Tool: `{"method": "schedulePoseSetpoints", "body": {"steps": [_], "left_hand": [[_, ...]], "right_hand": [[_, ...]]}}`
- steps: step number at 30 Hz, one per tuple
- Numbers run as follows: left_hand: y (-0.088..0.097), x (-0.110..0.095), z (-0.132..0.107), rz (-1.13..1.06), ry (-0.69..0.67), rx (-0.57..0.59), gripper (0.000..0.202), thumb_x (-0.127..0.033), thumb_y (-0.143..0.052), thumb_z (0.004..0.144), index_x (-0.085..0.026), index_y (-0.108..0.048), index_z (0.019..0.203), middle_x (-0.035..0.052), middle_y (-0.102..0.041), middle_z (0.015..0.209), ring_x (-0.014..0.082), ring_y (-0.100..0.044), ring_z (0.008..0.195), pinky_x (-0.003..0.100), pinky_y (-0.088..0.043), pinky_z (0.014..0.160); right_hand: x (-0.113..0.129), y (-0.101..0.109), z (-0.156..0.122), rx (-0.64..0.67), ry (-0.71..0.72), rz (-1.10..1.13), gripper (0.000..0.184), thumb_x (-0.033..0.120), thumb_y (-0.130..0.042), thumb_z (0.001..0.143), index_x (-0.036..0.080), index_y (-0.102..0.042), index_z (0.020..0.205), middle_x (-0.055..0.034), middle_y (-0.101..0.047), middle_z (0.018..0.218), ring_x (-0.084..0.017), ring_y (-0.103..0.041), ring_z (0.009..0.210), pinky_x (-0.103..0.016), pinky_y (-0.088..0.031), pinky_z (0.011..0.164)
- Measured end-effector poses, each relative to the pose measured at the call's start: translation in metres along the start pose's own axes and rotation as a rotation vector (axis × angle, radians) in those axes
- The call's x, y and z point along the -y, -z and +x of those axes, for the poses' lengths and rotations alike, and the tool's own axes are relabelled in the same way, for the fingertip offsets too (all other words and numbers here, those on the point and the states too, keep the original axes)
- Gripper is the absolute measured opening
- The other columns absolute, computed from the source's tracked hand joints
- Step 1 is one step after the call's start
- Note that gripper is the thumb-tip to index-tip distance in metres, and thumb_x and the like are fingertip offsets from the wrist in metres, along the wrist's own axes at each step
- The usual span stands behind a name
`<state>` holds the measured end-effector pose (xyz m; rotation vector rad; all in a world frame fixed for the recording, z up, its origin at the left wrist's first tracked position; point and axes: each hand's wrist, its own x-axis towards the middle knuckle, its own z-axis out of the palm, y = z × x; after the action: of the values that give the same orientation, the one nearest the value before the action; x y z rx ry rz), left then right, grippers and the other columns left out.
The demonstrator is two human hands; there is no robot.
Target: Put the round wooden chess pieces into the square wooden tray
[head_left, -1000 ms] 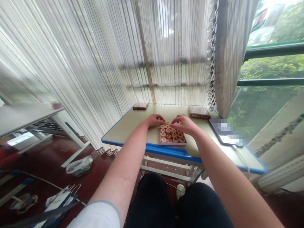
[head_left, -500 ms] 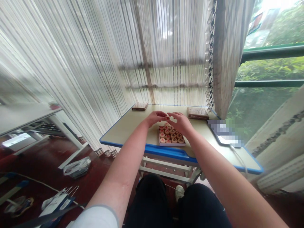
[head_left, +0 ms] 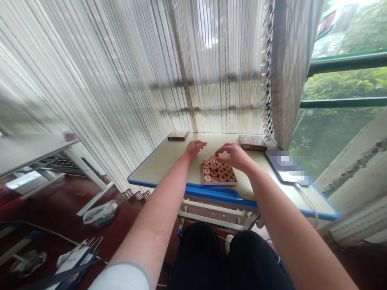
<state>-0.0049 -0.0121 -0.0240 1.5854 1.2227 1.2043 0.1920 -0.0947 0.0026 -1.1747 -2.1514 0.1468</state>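
A shallow tray (head_left: 219, 182) filled with several round wooden chess pieces (head_left: 215, 174), marked red or dark, lies near the front edge of a beige desk with a blue rim (head_left: 163, 161). My right hand (head_left: 234, 156) hovers over the far end of the tray, fingers curled in a pinch above the pieces; what it holds, if anything, is too small to make out. My left hand (head_left: 195, 148) is off to the left of the tray above the desk top, fingers loosely stretched out and holding nothing.
Two flat brown boxes lie at the back of the desk, one left (head_left: 178, 135), one right (head_left: 252, 142). A dark tablet (head_left: 287, 168) with a cable lies at the right. Striped curtains hang behind. Bags (head_left: 99, 212) lie on the dark red floor at the left.
My left hand has drawn back from the tray's far end to the left and opened. My right hand has stayed over the pieces, its fingers curled tighter.
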Motion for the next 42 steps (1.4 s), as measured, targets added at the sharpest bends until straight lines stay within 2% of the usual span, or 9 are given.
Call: {"method": "schedulePoseSetpoints", "body": {"steps": [3,7,14,22,26,30,33,38,42], "left_hand": [[-0.001,0.013,0.008,0.049,0.012,-0.097,0.032,-0.045,-0.062,0.063,-0.014,-0.065,0.068,0.0008,-0.057,0.063,0.0074,-0.041,0.052,0.022,-0.031,0.049],[-0.001,0.021,0.011,0.072,0.005,-0.078,0.033,-0.047,-0.06,0.064,-0.014,-0.064,0.067,0.0002,-0.057,0.062,0.0078,-0.042,0.051,0.022,-0.032,0.049],[-0.001,0.025,0.01,0.286,-0.078,-0.091,0.037,-0.051,-0.06,0.063,-0.014,-0.065,0.065,-0.0004,-0.056,0.057,0.0103,-0.045,0.053,0.025,-0.032,0.051],[-0.001,0.021,0.006,0.278,-0.076,-0.054,0.035,-0.049,-0.06,0.064,-0.014,-0.064,0.065,-0.0005,-0.055,0.056,0.0108,-0.045,0.053,0.025,-0.033,0.052],[-0.001,0.023,0.008,0.313,-0.09,-0.07,0.035,-0.049,-0.06,0.064,-0.015,-0.064,0.064,-0.0002,-0.055,0.056,0.0117,-0.047,0.055,0.026,-0.034,0.053],[-0.001,0.025,0.01,0.322,-0.093,-0.078,0.036,-0.05,-0.059,0.063,-0.015,-0.064,0.064,0.0,-0.057,0.057,0.0119,-0.048,0.056,0.026,-0.034,0.054],[-0.001,0.025,0.01,0.328,-0.094,-0.058,0.037,-0.051,-0.059,0.064,-0.015,-0.065,0.066,-0.0001,-0.057,0.058,0.0115,-0.047,0.055,0.026,-0.034,0.054],[-0.001,0.027,0.012,0.318,-0.094,-0.045,0.038,-0.052,-0.058,0.064,-0.015,-0.066,0.068,0.0001,-0.058,0.058,0.0114,-0.046,0.054,0.026,-0.035,0.054],[-0.001,0.028,0.012,0.321,-0.078,-0.052,0.036,-0.05,-0.059,0.064,-0.015,-0.067,0.068,0.0007,-0.059,0.059,0.0116,-0.047,0.055,0.026,-0.036,0.055]], "right_hand": [[0.008,0.008,-0.005,0.185,0.012,0.017,0.021,0.041,-0.067,0.068,0.026,-0.073,0.083,-0.0049,-0.062,0.091,-0.022,-0.052,0.092,-0.035,-0.04,0.085],[0.013,0.008,-0.008,0.29,0.058,0.006,0.019,0.04,-0.068,0.068,0.029,-0.074,0.082,-0.0046,-0.059,0.091,-0.021,-0.052,0.092,-0.035,-0.037,0.089],[0.014,0.001,-0.009,0.266,0.114,-0.047,0.017,0.037,-0.071,0.066,0.028,-0.074,0.08,-0.0058,-0.055,0.091,-0.022,-0.05,0.092,-0.036,-0.038,0.089],[0.02,0.004,-0.012,0.299,0.087,-0.069,0.016,0.038,-0.072,0.064,0.028,-0.073,0.077,-0.0067,-0.055,0.09,-0.023,-0.049,0.093,-0.036,-0.041,0.087],[0.018,0.002,-0.012,0.298,0.092,-0.077,0.018,0.038,-0.071,0.065,0.027,-0.073,0.08,-0.0077,-0.056,0.092,-0.025,-0.047,0.095,-0.037,-0.04,0.087],[0.016,0.002,-0.012,0.301,0.116,-0.072,0.015,0.038,-0.07,0.066,0.026,-0.073,0.075,-0.0075,-0.057,0.091,-0.024,-0.048,0.094,-0.038,-0.039,0.087],[0.015,0.002,-0.01,0.267,0.12,-0.059,0.017,0.039,-0.069,0.067,0.027,-0.073,0.078,-0.0067,-0.057,0.09,-0.023,-0.048,0.091,-0.038,-0.038,0.088],[0.009,-0.005,-0.004,0.113,0.045,-0.069,0.017,0.035,-0.064,0.071,0.026,-0.074,0.082,-0.0062,-0.058,0.087,-0.022,-0.048,0.088,-0.036,-0.038,0.086],[0.001,-0.015,-0.001,0.125,0.04,-0.094,0.016,0.034,-0.064,0.07,0.027,-0.074,0.08,-0.0061,-0.059,0.086,-0.022,-0.048,0.086,-0.036,-0.037,0.085]]}}
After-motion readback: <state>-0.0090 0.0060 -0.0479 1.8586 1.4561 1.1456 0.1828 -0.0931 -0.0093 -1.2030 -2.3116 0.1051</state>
